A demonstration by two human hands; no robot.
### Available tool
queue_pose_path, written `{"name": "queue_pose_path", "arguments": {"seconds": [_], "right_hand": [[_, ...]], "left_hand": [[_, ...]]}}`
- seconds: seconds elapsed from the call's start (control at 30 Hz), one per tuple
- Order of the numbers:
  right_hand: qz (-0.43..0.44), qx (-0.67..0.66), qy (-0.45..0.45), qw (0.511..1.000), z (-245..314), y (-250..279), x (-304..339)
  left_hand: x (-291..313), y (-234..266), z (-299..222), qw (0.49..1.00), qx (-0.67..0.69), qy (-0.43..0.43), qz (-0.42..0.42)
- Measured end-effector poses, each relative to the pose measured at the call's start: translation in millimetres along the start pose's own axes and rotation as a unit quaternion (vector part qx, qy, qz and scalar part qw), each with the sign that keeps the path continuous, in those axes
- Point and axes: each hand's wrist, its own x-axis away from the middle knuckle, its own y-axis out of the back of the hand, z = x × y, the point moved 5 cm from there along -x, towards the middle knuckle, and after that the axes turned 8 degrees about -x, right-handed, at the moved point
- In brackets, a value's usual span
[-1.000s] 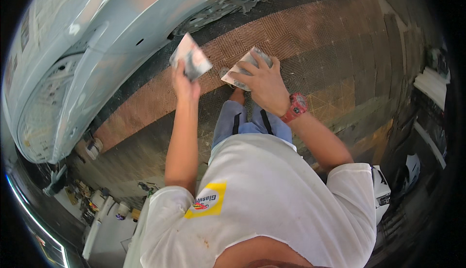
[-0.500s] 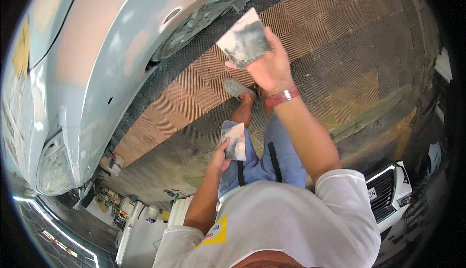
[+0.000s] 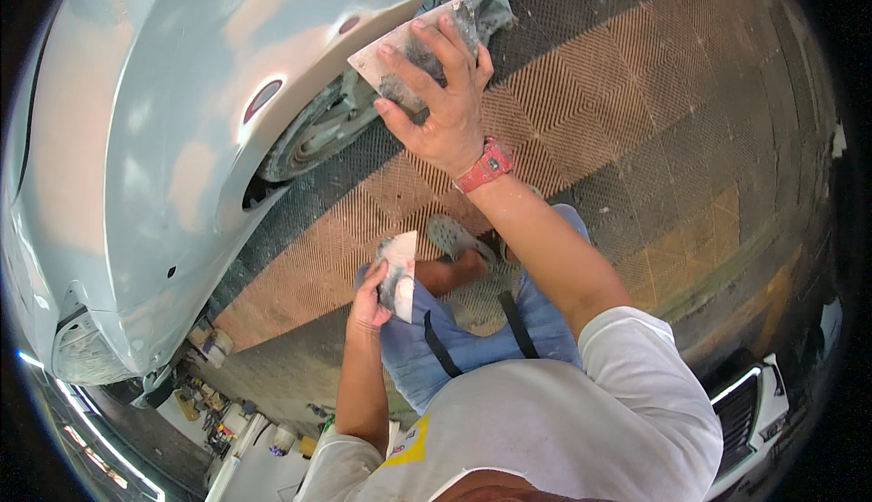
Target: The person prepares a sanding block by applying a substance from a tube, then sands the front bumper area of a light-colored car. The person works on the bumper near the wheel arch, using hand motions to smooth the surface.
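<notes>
In my right hand (image 3: 442,93) is a flat, pale square piece (image 3: 371,55) with dark grey smudges. My fingers spread across its face, the back of the hand is turned up, and a red watch circles the wrist. This piece overlaps the wheel arch in view; whether it touches the car cannot be told. A car body (image 3: 82,166) in light grey with pinkish patches fills the left side. My left hand (image 3: 370,300), low before my lap, grips a second pale piece (image 3: 400,270), also smudged grey.
Below the fender is a wheel (image 3: 318,125) with grey plastic sheeting (image 3: 495,11) beyond it. Ribbed floor tiles (image 3: 563,111) in brown and black run beside the car. A white car front (image 3: 767,393) stands at the lower right. Cluttered shelving (image 3: 218,411) lies lower left.
My right hand has turned from palm up to back up and moved left toward the fender with its piece. The left hand has shifted left and slightly down. The car sits differently in view.
</notes>
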Motion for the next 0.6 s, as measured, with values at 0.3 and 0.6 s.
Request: {"name": "queue_pose_path", "arguments": {"seconds": [0.3,0.6], "right_hand": [[-0.053,0.028,0.093,0.994,-30.3,-39.4,6.1],[-0.083,0.021,0.095,0.992,-13.3,-18.8,-10.5]], "left_hand": [[-87.8,6.3,-49.9,0.987,-0.053,-0.140,-0.053],[-92.6,14.4,-55.0,0.954,-0.049,-0.289,-0.061]]}}
